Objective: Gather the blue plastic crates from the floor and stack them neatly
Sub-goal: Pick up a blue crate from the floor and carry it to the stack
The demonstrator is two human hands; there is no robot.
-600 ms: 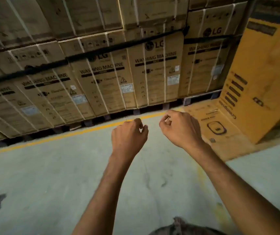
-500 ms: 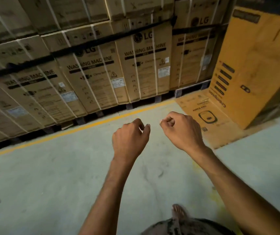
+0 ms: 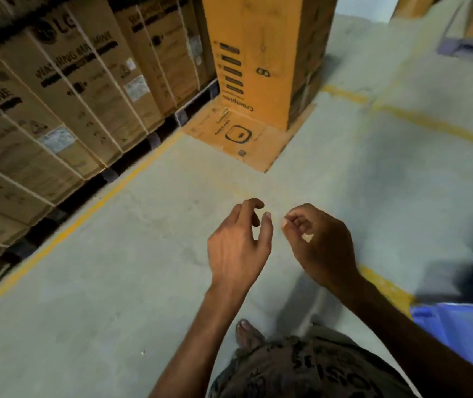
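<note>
Hands, left [image 3: 238, 248] and right [image 3: 319, 244], empty, loosely curled, close together; blurred blue plastic crates [image 3: 459, 326] right of them, ungrasped.

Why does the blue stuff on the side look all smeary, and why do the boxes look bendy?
In the head view, the blue crate at the right edge is streaked by motion blur, so its shape is hard to read; the washing machine boxes lean and fan out because the wide-angle lens bends things near the edges; the left hand and right hand look sharper; the light is dim and yellowish.
</note>
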